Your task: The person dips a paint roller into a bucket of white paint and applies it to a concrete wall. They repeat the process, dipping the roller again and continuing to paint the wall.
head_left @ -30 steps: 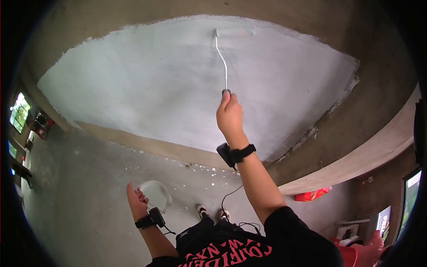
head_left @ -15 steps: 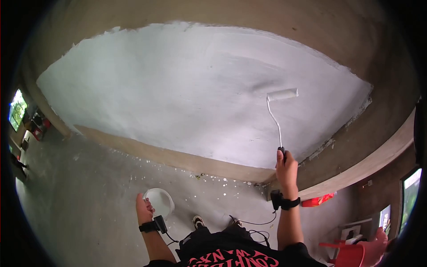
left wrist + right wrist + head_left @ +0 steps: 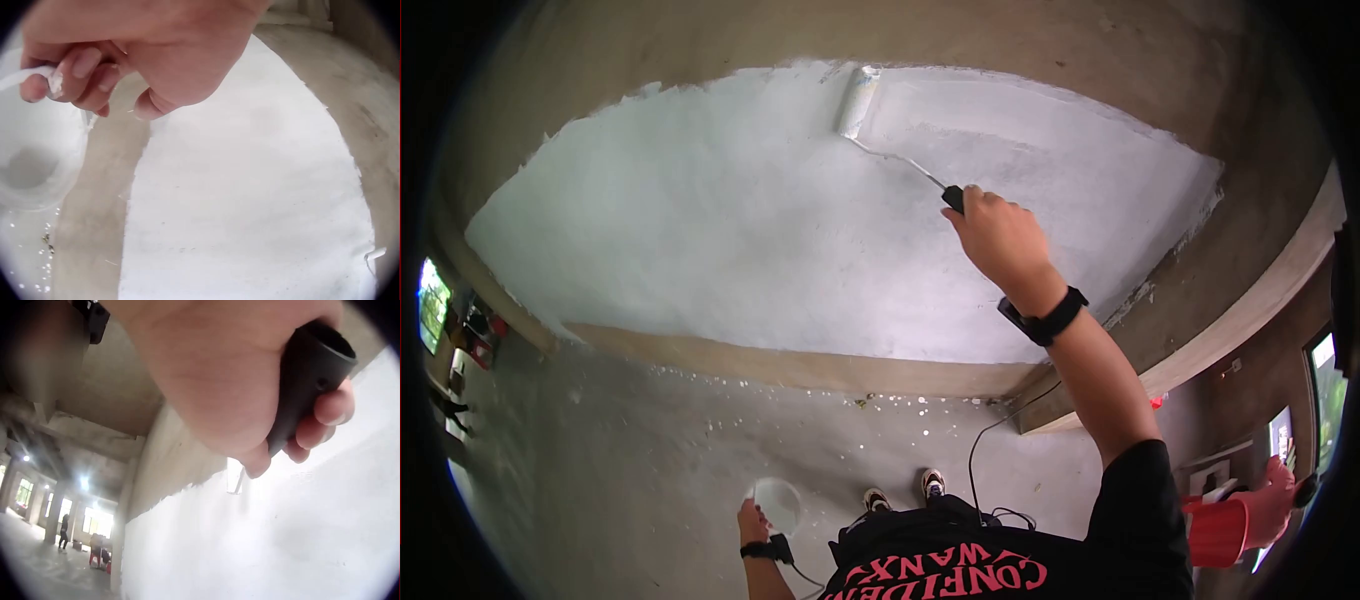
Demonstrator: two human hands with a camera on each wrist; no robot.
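My right hand point(image 3: 1005, 245) grips the black handle point(image 3: 953, 198) of a paint roller, whose white sleeve point(image 3: 859, 102) lies against the wall near the upper edge of the white area point(image 3: 730, 220). In the right wrist view, fingers curl round the black handle point(image 3: 306, 381). Low in the head view, my left hand point(image 3: 753, 524) is beside a white bucket point(image 3: 778, 505). The left wrist view shows its fingers curled round the bucket's thin white handle point(image 3: 25, 76), with the bucket point(image 3: 40, 156) hanging below.
Bare brown wall point(image 3: 800, 30) borders the white area. White spots dot the grey floor point(image 3: 650, 450) along the wall's base. A red chair point(image 3: 1218, 530) stands at the lower right. A cable point(image 3: 972, 450) hangs from the right wrist. Far off, a person point(image 3: 64, 532) stands among pillars.
The roller went down to the right, then back up and left to the top of the white area, its sleeve now tilted steeply. My left hand and the bucket appear lower in view.
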